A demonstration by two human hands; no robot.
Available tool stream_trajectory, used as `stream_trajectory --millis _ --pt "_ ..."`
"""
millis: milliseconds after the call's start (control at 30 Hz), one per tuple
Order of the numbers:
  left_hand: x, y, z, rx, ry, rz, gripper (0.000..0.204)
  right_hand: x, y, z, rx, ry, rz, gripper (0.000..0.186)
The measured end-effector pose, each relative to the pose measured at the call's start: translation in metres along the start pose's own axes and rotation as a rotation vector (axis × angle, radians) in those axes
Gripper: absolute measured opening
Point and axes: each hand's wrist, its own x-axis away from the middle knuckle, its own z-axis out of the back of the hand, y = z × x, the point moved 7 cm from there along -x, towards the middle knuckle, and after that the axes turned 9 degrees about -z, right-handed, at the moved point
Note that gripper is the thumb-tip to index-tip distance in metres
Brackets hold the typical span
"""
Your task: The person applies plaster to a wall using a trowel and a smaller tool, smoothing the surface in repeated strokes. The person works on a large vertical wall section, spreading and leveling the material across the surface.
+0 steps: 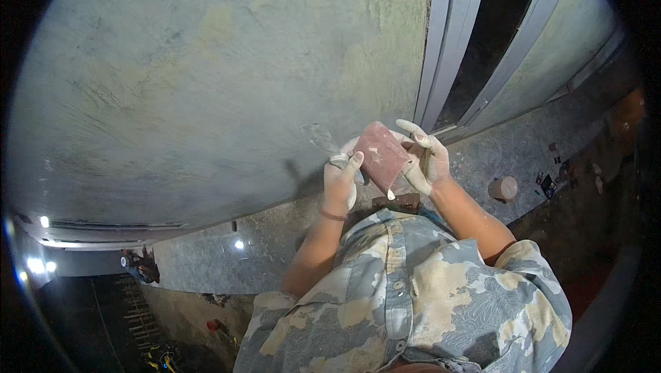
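Both hands meet in front of a broad grey-green plastered wall (206,90), and between them sits a reddish-brown sheet of sandpaper (381,154), folded into a rough rectangle. Its long axis runs on a slant, from an upper corner nearest the wall down toward the person's chest, where a small pale tip shows at the lower end; the broad rough face is turned up to the camera. The left hand (340,181), whitened with dust, closes on the sheet's left edge, thumb pressed on the face and fingers curled beneath; a thin band circles that wrist. The left fingers also seem to hold the handle of a putty knife (321,140), whose pale blade points up and left, lying flat against the wall. The right hand (427,161), just as dusty, grips the sheet's right edge, its forefinger stretched out along the upper side and the other fingers wrapped behind. Right of the wall stands a grey metal door frame (447,35) with a dark gap beyond. Below the wall, on the speckled floor, a small round roll (505,188) stands well right of the hands. The patterned shirt (413,297) fills the lower view.
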Motion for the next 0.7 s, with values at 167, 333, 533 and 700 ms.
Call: stream_trajectory --millis 167,333,533,700 --pt "-0.015 0.011 -0.018 0.04 0.018 -0.179 0.046 -0.001 0.013 0.02 -0.096 0.17 -0.006 0.044" --pt "-0.021 0.012 -0.016 -0.02 0.114 -0.192 0.046 -0.003 0.035 0.023 0.149 0.168 -0.142 0.058" --pt "-0.007 0.026 -0.004 -0.211 0.048 -0.18 0.043 -0.001 0.032 0.013 0.323 0.078 -0.12 0.051" --pt "0.002 0.02 0.002 -0.204 0.027 -0.131 0.043 0.0 0.019 0.006 0.374 0.102 -0.128 0.051"
